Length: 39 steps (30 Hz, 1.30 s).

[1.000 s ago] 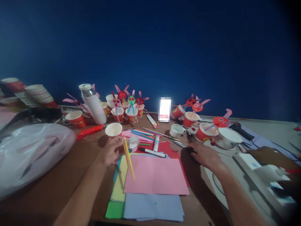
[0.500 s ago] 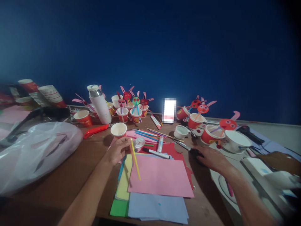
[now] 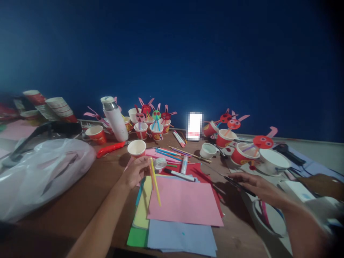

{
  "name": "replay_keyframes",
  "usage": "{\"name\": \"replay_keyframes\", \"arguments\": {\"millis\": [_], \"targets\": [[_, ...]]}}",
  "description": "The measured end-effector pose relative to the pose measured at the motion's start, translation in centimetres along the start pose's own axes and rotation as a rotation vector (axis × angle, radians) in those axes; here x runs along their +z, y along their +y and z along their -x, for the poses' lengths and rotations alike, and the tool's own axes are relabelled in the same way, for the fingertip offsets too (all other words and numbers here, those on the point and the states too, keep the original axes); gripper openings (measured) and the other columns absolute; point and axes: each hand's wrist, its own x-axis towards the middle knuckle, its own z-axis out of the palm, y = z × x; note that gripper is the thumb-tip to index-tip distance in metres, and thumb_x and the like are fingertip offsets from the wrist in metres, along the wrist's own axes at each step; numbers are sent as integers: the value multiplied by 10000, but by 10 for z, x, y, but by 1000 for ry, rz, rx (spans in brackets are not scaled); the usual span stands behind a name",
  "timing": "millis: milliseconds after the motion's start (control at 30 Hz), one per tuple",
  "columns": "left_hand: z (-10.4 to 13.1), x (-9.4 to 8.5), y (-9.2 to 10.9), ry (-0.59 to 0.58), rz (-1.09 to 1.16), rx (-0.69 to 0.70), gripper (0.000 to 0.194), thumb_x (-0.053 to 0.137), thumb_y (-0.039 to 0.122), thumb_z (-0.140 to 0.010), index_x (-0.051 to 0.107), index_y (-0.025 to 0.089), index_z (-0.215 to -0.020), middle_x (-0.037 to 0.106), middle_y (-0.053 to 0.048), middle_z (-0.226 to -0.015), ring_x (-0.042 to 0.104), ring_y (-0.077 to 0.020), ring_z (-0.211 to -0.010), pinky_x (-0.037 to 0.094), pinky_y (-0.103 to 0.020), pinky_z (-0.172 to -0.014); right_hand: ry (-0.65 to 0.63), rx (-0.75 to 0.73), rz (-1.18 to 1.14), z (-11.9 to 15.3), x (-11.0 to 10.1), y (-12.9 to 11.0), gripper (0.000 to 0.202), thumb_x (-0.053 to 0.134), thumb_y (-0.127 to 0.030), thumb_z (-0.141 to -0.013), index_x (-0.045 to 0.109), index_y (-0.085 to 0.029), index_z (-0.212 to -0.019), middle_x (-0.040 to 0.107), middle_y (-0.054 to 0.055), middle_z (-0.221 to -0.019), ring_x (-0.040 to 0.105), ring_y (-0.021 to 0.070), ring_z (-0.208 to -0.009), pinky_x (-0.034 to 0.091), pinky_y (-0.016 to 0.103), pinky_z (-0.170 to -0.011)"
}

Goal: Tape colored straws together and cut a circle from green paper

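Brown tabletop [image 3: 236, 229] with layered paper, straws at left and scissors at right
Nearest lie blue-grey sheets [image 3: 182, 233], then a pink sheet [image 3: 185, 200]; over its left edge the left hand [image 3: 137, 172], thumb and finger closed in a pinch, holds a yellow straw [image 3: 156, 186] and an orange straw [image 3: 152, 176] by their upper ends, long axes slanting down and slightly right. Well apart, right of the sheet, the right hand [image 3: 259, 186], fingers partly curled, grips what look like black-handled scissors [image 3: 235, 182], pointing leftward and away, beyond the straws' lower ends; the left hand is nearer the straws. Farther stand a paper cup [image 3: 136, 147] and a blue wall [image 3: 172, 53]
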Motion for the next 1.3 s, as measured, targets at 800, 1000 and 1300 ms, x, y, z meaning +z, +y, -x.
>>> {"name": "replay_keyframes", "arguments": {"millis": [800,1000,1300], "targets": [[-5,-1,-11,21,2,13,187,710,219,-688,601,134,-813,622,-11,-653,608,-121,-588,517,-238,-579,-543,-82,-1044,-20,140,-99,334,555,-452,-836,529,-137,-945,558,18,-677,479,91,-554,330,218,-542],[-4,4,-11,34,15,0,171,710,208,-686,604,129,-795,641,-20,-694,616,-127,-624,523,-255,-619,-588,-44,-967,-16,135,-107,404,559,-507,-813,510,-142,-979,536,7,-679,446,85,-551,307,207,-516],[-1,12,-9,54,-61,13,173,717,238,-671,588,123,-680,634,-36,-675,603,-132,-612,520,-261,-626,-675,30,-1056,-10,138,-104,410,580,-525,-787,505,-165,-968,505,-11,-675,426,70,-533,300,176,-482]]}}
